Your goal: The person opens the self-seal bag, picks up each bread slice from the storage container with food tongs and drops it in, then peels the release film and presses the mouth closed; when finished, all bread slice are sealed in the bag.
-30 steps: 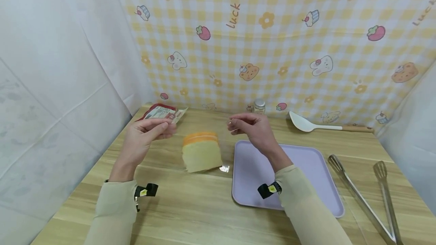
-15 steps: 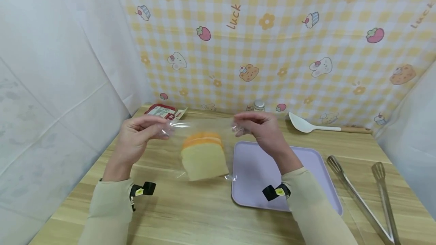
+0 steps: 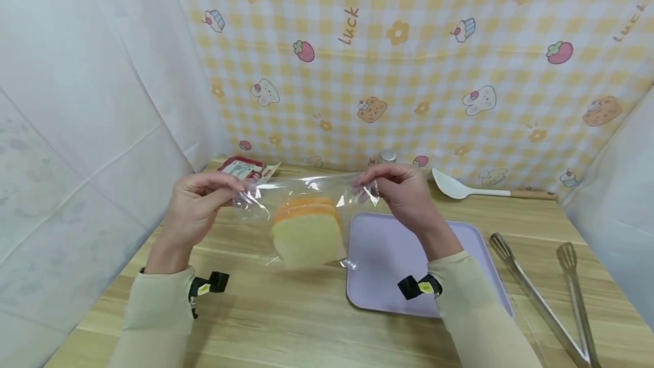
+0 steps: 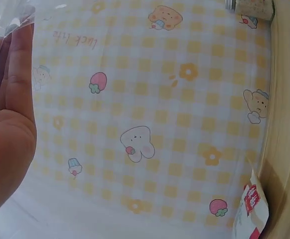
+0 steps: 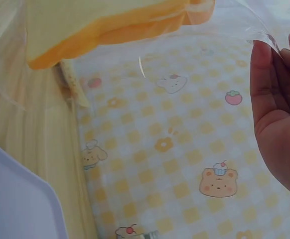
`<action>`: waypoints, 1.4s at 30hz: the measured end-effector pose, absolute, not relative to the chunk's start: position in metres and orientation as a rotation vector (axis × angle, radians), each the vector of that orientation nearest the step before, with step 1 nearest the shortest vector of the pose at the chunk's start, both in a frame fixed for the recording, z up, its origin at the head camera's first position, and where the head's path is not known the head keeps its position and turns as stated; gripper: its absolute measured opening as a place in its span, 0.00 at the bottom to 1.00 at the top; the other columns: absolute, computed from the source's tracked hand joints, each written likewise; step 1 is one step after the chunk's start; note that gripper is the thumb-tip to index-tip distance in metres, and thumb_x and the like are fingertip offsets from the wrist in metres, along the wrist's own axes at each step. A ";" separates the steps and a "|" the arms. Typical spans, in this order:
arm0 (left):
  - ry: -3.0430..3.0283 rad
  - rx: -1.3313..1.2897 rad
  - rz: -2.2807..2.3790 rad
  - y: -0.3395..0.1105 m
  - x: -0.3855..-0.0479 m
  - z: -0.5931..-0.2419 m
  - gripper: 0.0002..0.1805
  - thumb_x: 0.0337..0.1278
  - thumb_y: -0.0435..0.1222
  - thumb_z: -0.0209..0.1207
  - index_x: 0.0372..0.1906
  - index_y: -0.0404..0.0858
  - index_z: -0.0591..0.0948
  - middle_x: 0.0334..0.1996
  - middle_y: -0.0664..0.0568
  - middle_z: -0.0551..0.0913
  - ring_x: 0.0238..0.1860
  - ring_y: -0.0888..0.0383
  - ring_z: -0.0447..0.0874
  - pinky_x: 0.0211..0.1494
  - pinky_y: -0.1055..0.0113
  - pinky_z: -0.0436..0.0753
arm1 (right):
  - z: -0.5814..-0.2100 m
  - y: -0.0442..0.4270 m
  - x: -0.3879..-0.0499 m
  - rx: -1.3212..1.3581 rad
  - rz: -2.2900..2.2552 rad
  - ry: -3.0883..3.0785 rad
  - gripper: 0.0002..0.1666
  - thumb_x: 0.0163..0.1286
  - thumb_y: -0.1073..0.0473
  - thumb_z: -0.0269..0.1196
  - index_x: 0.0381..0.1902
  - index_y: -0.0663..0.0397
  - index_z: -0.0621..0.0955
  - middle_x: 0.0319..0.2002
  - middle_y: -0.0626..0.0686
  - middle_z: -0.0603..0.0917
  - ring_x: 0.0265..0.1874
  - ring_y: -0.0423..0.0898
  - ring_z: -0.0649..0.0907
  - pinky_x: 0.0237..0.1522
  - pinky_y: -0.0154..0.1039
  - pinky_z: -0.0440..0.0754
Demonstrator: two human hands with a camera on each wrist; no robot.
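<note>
A clear plastic bag (image 3: 301, 186) is stretched between both hands, with bread slices (image 3: 307, 237) inside it, pale with orange crust. My left hand (image 3: 196, 206) pinches the bag's upper left corner between thumb and fingers. At the upper right corner, my right hand (image 3: 403, 197) pinches the film the same way. In the right wrist view the bread (image 5: 110, 27) shows through the film near the top, and the right hand (image 5: 282, 114) grips the bag's edge. The left wrist view has the left hand (image 4: 10, 109) at its left edge, holding a bit of film.
A lilac tray (image 3: 388, 300) lies right of the bag, partly under the right forearm. Metal tongs (image 3: 544, 300) are farther right. Behind stand a white spatula with wooden handle (image 3: 460, 189), a small jar (image 3: 388, 157) and a red-and-white packet (image 3: 245, 168) by the patterned curtain.
Both hands have moved apart, left hand leftward and right hand rightward, drawing the bag's top edge wider and tauter. The bread has shifted slightly to the right and nearer.
</note>
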State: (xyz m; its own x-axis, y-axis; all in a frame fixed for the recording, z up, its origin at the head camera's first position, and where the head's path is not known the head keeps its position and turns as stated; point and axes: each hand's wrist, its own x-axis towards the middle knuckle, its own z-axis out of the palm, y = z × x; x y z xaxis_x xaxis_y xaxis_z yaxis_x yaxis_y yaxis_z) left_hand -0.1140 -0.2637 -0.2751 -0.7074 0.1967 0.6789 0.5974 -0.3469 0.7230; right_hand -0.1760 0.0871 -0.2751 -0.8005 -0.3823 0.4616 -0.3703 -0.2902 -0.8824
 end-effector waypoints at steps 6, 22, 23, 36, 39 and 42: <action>-1.684 -1.011 -2.059 -0.262 -0.109 -0.269 0.21 0.68 0.13 0.51 0.40 0.34 0.90 0.42 0.48 0.94 0.45 0.56 0.95 0.45 0.71 0.89 | -0.268 0.097 -0.174 -1.092 -2.233 1.856 0.34 0.65 0.84 0.45 0.34 0.47 0.91 0.36 0.46 0.91 0.41 0.44 0.90 0.43 0.34 0.87; -1.907 -0.837 -1.917 -0.266 -0.098 -0.254 0.23 0.65 0.12 0.45 0.37 0.33 0.88 0.42 0.50 0.94 0.41 0.59 0.95 0.40 0.73 0.87 | -0.253 0.102 -0.168 -1.157 -2.073 1.954 0.27 0.69 0.80 0.52 0.35 0.49 0.92 0.36 0.49 0.93 0.35 0.44 0.92 0.43 0.41 0.91; -1.909 -0.816 -1.914 -0.267 -0.097 -0.254 0.23 0.65 0.12 0.45 0.37 0.34 0.88 0.41 0.51 0.93 0.41 0.60 0.94 0.41 0.74 0.87 | -0.253 0.102 -0.168 -1.176 -2.080 1.922 0.28 0.69 0.80 0.51 0.36 0.50 0.92 0.37 0.50 0.93 0.35 0.44 0.93 0.43 0.42 0.91; -1.817 -0.796 -1.967 -0.267 -0.096 -0.249 0.22 0.66 0.11 0.49 0.39 0.33 0.89 0.40 0.49 0.94 0.41 0.63 0.93 0.42 0.74 0.88 | -0.242 0.092 -0.159 -0.973 -2.095 2.119 0.09 0.65 0.75 0.70 0.39 0.60 0.92 0.35 0.48 0.94 0.33 0.44 0.92 0.44 0.42 0.91; -1.828 -0.737 -1.962 -0.265 -0.095 -0.247 0.22 0.67 0.13 0.49 0.38 0.34 0.90 0.39 0.49 0.94 0.39 0.63 0.93 0.41 0.73 0.88 | -0.238 0.092 -0.159 -0.984 -2.085 2.152 0.09 0.65 0.77 0.69 0.40 0.64 0.91 0.37 0.47 0.94 0.34 0.42 0.92 0.43 0.39 0.91; -1.807 -0.688 -1.996 -0.261 -0.095 -0.246 0.19 0.67 0.14 0.52 0.37 0.33 0.90 0.38 0.49 0.94 0.37 0.62 0.93 0.40 0.72 0.88 | -0.236 0.092 -0.158 -0.999 -2.077 2.165 0.10 0.65 0.77 0.69 0.43 0.68 0.90 0.38 0.47 0.94 0.34 0.41 0.92 0.43 0.39 0.91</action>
